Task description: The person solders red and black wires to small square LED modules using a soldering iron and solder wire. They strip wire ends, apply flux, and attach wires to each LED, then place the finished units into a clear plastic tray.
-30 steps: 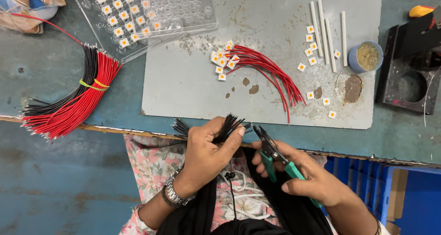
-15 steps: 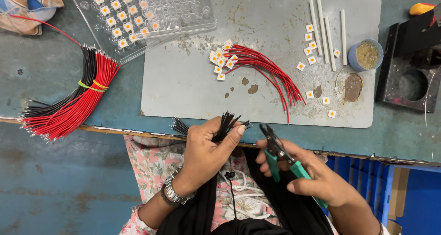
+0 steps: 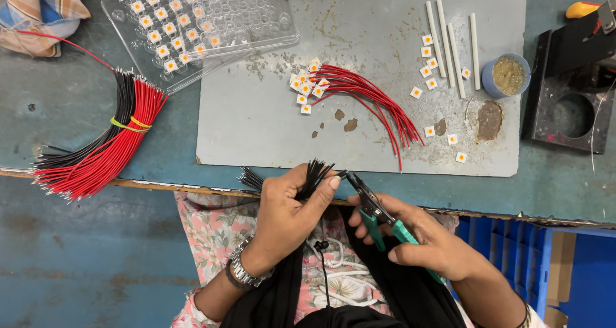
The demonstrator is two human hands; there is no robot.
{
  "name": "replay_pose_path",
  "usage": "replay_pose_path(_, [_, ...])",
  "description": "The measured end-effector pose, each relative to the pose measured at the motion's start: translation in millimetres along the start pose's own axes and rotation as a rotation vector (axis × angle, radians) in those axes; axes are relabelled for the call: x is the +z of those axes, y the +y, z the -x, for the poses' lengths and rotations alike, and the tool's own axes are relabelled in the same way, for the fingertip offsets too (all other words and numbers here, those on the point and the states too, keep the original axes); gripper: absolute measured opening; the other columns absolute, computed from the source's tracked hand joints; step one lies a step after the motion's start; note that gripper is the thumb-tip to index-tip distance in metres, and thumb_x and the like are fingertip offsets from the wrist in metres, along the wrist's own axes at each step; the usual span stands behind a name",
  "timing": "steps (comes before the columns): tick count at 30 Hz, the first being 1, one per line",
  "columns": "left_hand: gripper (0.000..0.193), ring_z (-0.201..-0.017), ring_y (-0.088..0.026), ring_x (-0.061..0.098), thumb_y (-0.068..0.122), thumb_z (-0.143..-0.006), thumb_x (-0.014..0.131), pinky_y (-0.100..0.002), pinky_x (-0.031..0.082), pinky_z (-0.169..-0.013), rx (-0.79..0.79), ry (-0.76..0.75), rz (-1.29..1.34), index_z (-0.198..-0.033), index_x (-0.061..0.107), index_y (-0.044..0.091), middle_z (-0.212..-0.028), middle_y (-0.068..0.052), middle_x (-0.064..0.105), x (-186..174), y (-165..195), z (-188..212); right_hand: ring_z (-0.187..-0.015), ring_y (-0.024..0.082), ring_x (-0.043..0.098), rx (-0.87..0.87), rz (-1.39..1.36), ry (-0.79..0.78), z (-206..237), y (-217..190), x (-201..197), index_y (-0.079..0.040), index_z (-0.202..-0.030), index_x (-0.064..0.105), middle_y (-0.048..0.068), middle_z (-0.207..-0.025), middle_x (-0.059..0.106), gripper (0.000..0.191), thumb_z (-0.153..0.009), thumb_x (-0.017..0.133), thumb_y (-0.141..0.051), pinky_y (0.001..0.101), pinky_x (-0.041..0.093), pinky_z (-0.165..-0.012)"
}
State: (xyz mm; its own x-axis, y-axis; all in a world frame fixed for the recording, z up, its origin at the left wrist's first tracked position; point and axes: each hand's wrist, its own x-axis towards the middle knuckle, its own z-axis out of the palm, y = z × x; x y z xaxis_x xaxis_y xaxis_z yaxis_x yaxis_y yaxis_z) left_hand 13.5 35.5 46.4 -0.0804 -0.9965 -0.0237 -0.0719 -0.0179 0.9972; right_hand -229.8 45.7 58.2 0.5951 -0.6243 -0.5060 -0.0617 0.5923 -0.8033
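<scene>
L hand [image 3: 289, 209] at the near edge of the surface [image 3: 77, 116], grip closed round a bunch of black wires [image 3: 312, 174]; thumb + forefinger pinch the bunch, wire ends fan out up-left and up-right past the fingers. Metal watch on that wrist.

R hand [image 3: 427, 238] just beside it, grip closed on green-handled cutters [image 3: 375, 212]. Cutter tip points up-left, right at the black wire ends near the L forefinger. Can't tell if the tip is parted or nipping a wire, too small.

Both hands sit over the lap, floral fabric + black cloth under them.

On the surface:
- grey mat [image 3: 256, 116] in the middle, stained.
- red wires [image 3: 372, 100] loose on the mat, fanned out, w/ small white-orange square chips [image 3: 307, 87] clustered at their left ends; more chips scattered to the right.
- white strips [image 3: 449, 39] upper right on the mat, lying side by side.
- blue cup [image 3: 507, 75] w/ brownish paste, at the mat's right edge.
- clear tray [image 3: 212, 23] upper left, some pockets filled w/ the same chips.
- banded red + black wire bundle [image 3: 102, 145] far left, well apart from the hands, yellow-green band round its middle.
- black metal fixture [image 3: 568, 103] far right.
</scene>
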Motion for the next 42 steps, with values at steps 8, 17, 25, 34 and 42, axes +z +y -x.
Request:
replay_pose_path(8, [0.022,-0.062,-0.001,0.055,0.018,-0.098,0.070,-0.021,0.045,-0.054,-0.051,-0.038,0.019,-0.108,0.076,-0.001,-0.069,-0.001,0.070,-1.3,0.1,-0.9,-0.111,0.023,0.064,-0.007,0.019,0.016,-1.8,-0.3,0.1,0.001,-0.149,0.049,0.012,-0.124,0.064,0.092,-0.059,0.064,-0.016,0.0382,0.050,-0.102])
replay_pose_path(17, [0.025,-0.065,0.001,0.053,0.020,-0.100,0.066,-0.021,0.043,-0.055,-0.021,-0.059,-0.004,-0.112,0.076,0.000,-0.074,-0.001,0.074,-4.8,0.4,-1.2,-0.101,0.019,0.062,0.019,0.115,0.031,-4.0,-1.1,-2.4,-0.001,-0.148,0.050,0.009,-0.118,0.065,0.087,-0.061,0.060,-0.007,0.0331,0.053,-0.091])
replay_pose_path(25, [0.024,-0.063,0.001,0.050,0.020,-0.100,0.066,-0.022,0.040,-0.052,-0.035,-0.073,-0.022,-0.111,0.077,0.002,-0.069,-0.001,0.071,-6.3,1.7,-3.5,-0.092,0.017,0.063,0.025,0.069,0.031,-5.4,-0.9,-2.6,-0.001,-0.146,0.053,0.007,-0.110,0.065,0.083,-0.063,0.059,-0.003,0.0301,0.055,-0.081])
replay_pose_path(34, [0.024,-0.069,0.001,0.057,0.019,-0.100,0.066,-0.021,0.048,-0.059,-0.024,-0.065,-0.025,-0.110,0.077,0.001,-0.075,-0.002,0.075,-4.6,0.8,-3.3,-0.087,0.015,0.062,-0.017,0.080,0.041,-5.7,4.3,-3.6,0.000,-0.144,0.055,0.007,-0.106,0.067,0.078,-0.067,0.059,-0.002,0.0289,0.054,-0.080])
replay_pose_path(42, [0.024,-0.066,0.001,0.053,0.020,-0.100,0.066,-0.021,0.046,-0.057,-0.047,-0.064,-0.004,-0.111,0.076,0.000,-0.071,0.002,0.070,-3.9,0.3,-3.1,-0.084,0.014,0.059,-0.055,0.090,0.041,-6.0,6.7,-3.6,0.001,-0.142,0.057,0.008,-0.103,0.066,0.073,-0.069,0.058,0.001,0.0280,0.052,-0.080])
